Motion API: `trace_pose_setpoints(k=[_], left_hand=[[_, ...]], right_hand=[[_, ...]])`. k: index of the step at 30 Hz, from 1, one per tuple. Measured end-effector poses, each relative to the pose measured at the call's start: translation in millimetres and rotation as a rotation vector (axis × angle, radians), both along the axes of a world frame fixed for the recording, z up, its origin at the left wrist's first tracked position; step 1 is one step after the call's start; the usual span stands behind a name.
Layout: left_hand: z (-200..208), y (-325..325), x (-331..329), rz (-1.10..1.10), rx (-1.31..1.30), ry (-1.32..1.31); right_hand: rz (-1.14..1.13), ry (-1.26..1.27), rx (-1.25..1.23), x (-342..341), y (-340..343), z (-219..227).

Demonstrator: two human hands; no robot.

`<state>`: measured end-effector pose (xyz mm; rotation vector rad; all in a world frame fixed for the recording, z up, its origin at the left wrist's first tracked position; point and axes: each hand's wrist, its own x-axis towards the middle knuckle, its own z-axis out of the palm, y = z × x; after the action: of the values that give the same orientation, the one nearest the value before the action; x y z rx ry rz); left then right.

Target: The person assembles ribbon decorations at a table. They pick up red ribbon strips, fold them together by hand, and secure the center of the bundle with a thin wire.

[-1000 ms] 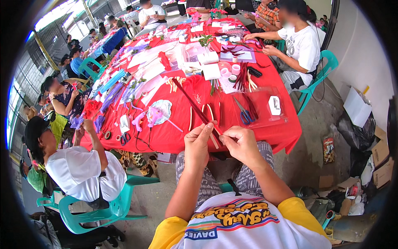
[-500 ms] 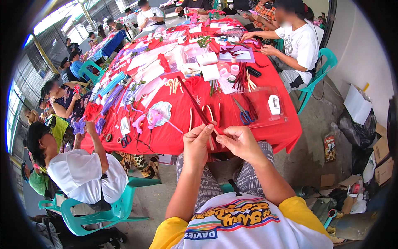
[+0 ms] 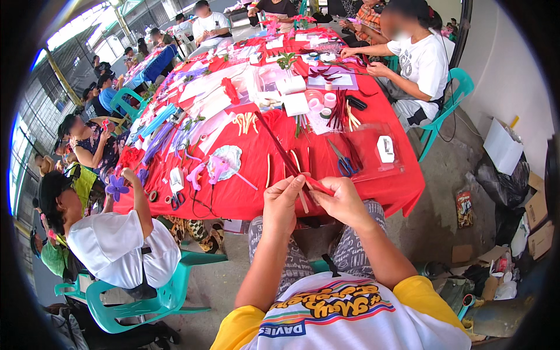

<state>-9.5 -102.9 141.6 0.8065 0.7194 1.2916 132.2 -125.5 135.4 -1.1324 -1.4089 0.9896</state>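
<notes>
More of the red strip (image 3: 282,150) now bends toward four o'clock; we pinch it with left fingers (image 3: 292,185) and right fingers (image 3: 325,200), best kept close.

Bright light comes from the upper left, where glare whitens the view. The bench (image 3: 399,189) is evenly lit, with soft shadows. Straight lines bend toward the round black border; several heads (image 3: 402,26) are blurred.

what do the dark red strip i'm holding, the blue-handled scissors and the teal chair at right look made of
Dark red strip: matte, soft-looking, maybe fuzzy wire or fabric; too small to tell. Blue-handled scissors: grey blades, likely metal; blue loops, probably plastic. Teal chair: probably moulded plastic, smooth and evenly coloured.
</notes>
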Motion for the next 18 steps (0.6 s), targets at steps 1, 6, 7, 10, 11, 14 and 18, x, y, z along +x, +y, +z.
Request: trace_pose_setpoints(k=[1, 6, 7, 10, 11, 14, 18], left_hand=[[-2.7, 0.9, -1.6, -0.007, 0.035, 0.044], [0.3, -3.8, -9.4, -0.153, 0.164, 0.36], [3.2, -5.2, -10.2, -0.18, 0.174, 0.412], [8.9, -6.7, -12.0, -0.238, 0.206, 0.52], [9.9, -6.5, -12.0, -0.245, 0.215, 0.526], [12.6, -9.9, -10.1, -0.207, 0.204, 0.505], [8.9, -13.3, -10.6, -0.165, 0.253, 0.556]], right_hand=[[-0.017, 0.078, 0.039, -0.8, 0.1, 3.0], [-0.076, -0.177, 0.224, 13.8, 13.3, 25.2], [-0.031, -0.161, 0.186, 14.1, 17.2, 24.4], [0.06, -0.117, 0.113, 11.3, 24.8, 22.8], [0.056, -0.104, 0.112, 10.4, 24.8, 25.1], [0.016, -0.097, 0.124, 9.2, 26.0, 27.9], [0.009, 0.003, 0.039, 8.9, 26.3, 27.4]])
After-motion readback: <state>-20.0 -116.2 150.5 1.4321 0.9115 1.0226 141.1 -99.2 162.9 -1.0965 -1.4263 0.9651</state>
